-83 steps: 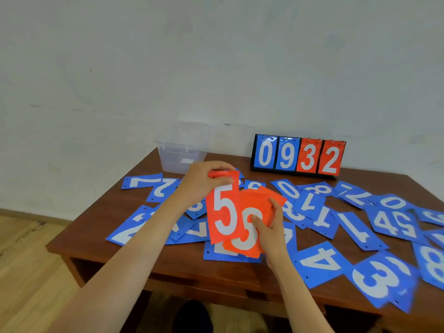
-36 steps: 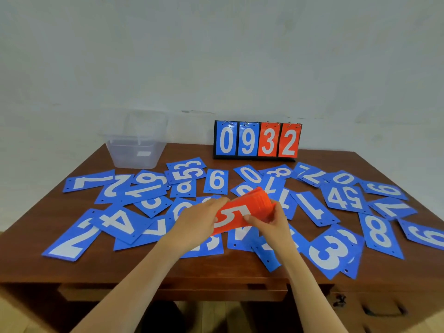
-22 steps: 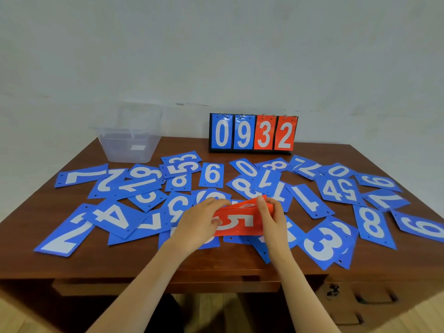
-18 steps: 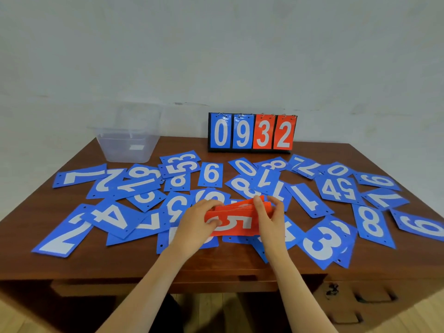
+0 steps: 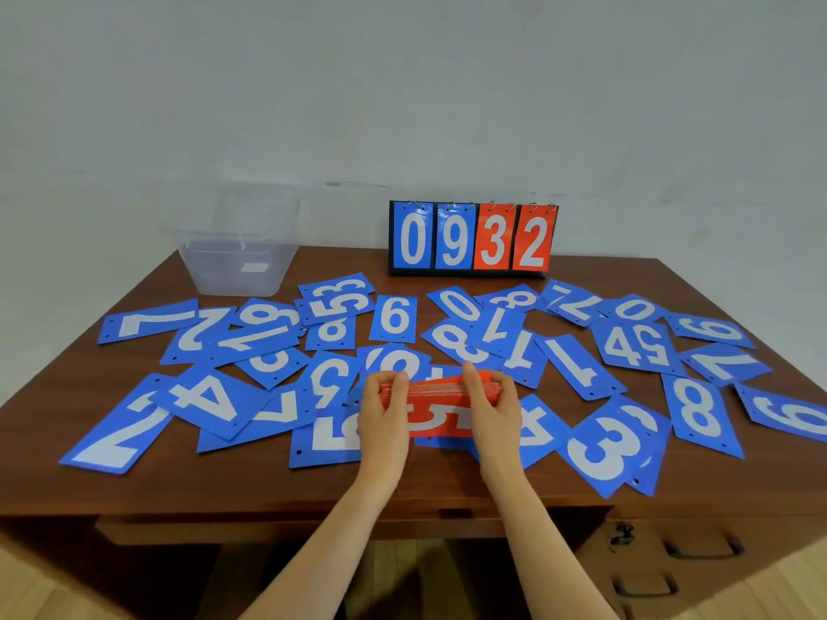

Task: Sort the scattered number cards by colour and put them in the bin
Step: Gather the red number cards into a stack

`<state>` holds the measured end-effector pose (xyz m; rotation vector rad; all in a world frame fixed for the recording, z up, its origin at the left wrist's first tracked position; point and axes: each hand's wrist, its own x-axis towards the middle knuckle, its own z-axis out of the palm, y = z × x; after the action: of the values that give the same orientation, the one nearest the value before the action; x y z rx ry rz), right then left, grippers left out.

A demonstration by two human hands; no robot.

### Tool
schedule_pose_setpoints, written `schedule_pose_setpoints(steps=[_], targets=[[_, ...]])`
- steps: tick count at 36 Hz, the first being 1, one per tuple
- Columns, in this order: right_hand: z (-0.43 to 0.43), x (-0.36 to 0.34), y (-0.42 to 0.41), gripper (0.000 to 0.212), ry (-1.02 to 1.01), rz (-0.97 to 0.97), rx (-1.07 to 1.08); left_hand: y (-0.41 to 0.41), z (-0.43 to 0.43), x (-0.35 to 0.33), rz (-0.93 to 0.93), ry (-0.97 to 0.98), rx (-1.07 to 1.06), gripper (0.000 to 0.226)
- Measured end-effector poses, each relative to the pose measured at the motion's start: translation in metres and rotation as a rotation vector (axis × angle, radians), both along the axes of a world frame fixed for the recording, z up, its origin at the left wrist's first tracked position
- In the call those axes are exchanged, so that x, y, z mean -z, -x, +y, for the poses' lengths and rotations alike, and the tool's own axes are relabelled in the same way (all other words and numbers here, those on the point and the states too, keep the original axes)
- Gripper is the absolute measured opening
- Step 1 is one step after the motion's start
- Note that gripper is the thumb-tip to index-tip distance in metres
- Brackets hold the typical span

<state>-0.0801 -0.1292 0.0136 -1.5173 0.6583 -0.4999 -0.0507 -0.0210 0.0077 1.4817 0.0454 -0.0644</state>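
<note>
Both hands hold the stack of red cards [image 5: 441, 391] in front of the scoreboard [image 5: 472, 239], on the person's side of it, low over the blue cards [image 5: 394, 317]. The left hand [image 5: 385, 418] grips the stack's left end, fingers [image 5: 394, 378] curled over the top edge. The right hand [image 5: 492, 413] pinches the other end the same way, one finger hooked over the top and the thumb on the near face. I cannot tell whether the stack's lower edge rests on the cards beneath or hangs just clear.

The bin [image 5: 237, 261] sits left of the scoreboard, at the back of the counter [image 5: 447, 490], well apart from the stack. The cards look slick, and the grip is only on the ends, so the middle ones could slide out and fan apart on the way to the bin. Any that drop land among the blue cards spread in front of the scoreboard and to both sides of it, undoing the sort. A low reach could also drag blue cards along.

A couple of seconds ago the red cards were a loose fan held upright, two 5s showing. Since then they have been squared into one tight block with only one 5 visible. The blue cards and the bin have not shifted.
</note>
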Motion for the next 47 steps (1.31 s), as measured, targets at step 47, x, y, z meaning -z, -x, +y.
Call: schedule_pose_setpoints(steps=[47], targets=[[0.018, -0.052, -0.149, 0.044, -0.060, -0.206, -0.365, -0.143, 0.014, -0.061, 0.158, 0.543, 0.207, 0.026]])
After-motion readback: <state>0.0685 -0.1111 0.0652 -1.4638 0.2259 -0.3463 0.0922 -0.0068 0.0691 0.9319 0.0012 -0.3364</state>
